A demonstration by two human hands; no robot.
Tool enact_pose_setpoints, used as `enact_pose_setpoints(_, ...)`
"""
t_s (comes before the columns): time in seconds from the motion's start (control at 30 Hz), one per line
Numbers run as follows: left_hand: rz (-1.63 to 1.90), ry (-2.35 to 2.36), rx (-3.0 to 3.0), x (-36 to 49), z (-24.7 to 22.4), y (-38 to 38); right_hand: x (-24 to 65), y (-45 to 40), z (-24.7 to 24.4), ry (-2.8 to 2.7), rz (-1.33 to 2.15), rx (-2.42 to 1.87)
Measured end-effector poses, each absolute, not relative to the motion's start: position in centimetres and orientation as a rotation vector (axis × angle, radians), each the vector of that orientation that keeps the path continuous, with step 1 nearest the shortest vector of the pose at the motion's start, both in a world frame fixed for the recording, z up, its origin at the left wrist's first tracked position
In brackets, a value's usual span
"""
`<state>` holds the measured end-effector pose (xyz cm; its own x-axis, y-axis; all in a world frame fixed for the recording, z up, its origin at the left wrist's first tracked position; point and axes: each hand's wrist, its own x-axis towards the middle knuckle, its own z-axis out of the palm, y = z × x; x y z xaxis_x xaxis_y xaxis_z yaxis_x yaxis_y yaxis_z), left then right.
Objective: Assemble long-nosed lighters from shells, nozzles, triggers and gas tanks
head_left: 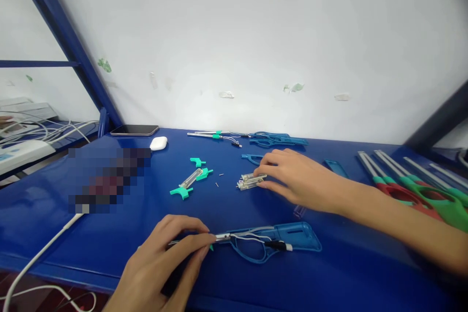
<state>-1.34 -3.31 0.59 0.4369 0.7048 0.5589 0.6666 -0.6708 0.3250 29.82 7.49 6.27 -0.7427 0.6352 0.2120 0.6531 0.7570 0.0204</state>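
Near the front, my left hand (171, 258) is pinched on a slim metal blade piece (222, 237). White wires and a black connector (277, 245) run from it over a blue plastic handle shell (298, 236) lying on the table. Past it, my right hand (283, 175) has its fingertips on a small pile of clear plastic parts (249, 182); whether one is gripped is hidden. A dark translucent piece (299, 211) lies beneath the right wrist. Left of the pile are green plastic pieces (182, 192), a clear part (191, 178) and two tiny pins (217, 185).
Blue shells (278, 139) and wired metal strips (204, 135) lie by the wall. Red and green scissor-like tools (409, 195) stand at the right. A phone (134, 130), a white case (158, 144) and a cable (47, 246) are at the left.
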Motion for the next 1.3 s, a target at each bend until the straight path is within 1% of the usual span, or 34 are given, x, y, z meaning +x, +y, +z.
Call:
enact_pose_setpoints(0.13, 1.051, 1.235, 2.662, -1.5, 0.4, -3.4, 29.7, 5.9, 8.3, -2.791, -0.06, -1.0)
enact_pose_setpoints(0.23, 1.055, 1.248, 2.679, -0.8, 0.8, -3.4, 29.8, 3.6, 9.4, -2.857, 0.142, -0.996)
enact_pose_setpoints(0.3, 1.057, 1.255, 2.689, 0.1, 1.2, -3.3, 29.8, 1.9, 9.1, -2.872, 0.227, -1.042)
enact_pose_setpoints(0.53, 0.926, 1.142, 2.679, 3.6, 1.7, -2.0, 29.7, -0.2, 6.5, -2.902, 0.094, -0.972)
enact_pose_setpoints(0.8, 0.906, 1.109, 2.507, 3.8, 0.7, -1.7, 29.5, -0.4, 6.5, -2.752, -0.196, -0.817)
enact_pose_setpoints(0.97, 0.951, 1.101, 2.496, 3.9, 0.7, -1.5, 29.8, -0.7, 6.5, -2.65, -0.141, -0.804)
enact_pose_setpoints(1.13, 1.049, 1.101, 2.496, 4.2, 0.7, -1.2, 30.2, -0.8, 5.3, -2.668, 0.011, -0.848)
enact_pose_setpoints(1.3, 1.031, 1.118, 2.483, 4.2, 0.9, -1.1, 30.6, -0.6, 4.3, -2.635, 0.096, -0.886)
